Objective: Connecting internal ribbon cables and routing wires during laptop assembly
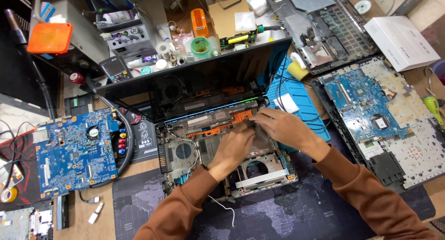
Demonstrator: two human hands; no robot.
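I have both hands down inside the opened grey laptop base with its exposed frame and round fan (222, 147), which sits mid-bench on the dark desk mat printed with a map (296, 212). My left hand (233, 145) lies palm-down on the bare chassis, fingers curled toward the hinge line; I cannot tell whether it pinches anything. My right hand (282, 127) reaches in from the right, fingertips at the orange plastic strip (241, 115) near the hinge; its hold is also hidden from me.

Room is tight. The laptop's black lid (194, 82) stands open just behind my knuckles, walling off the far edge. On the left, the loose blue circuit board with a small fan (76, 152) lies near the base, with a thick black cable (125, 147) curving between them. On the right, the blue silicone work mat (301, 101) touches the chassis, and beyond it a second stripped laptop shell holding a blue board (371, 115) crowds that side. The clearest space is the mat toward me.

My hands cover the middle of the chassis. The white flat box (401, 40) stands well apart at the upper right, and the clutter behind the lid is too small to sort out. My brown sleeves run out of the bottom of the view.
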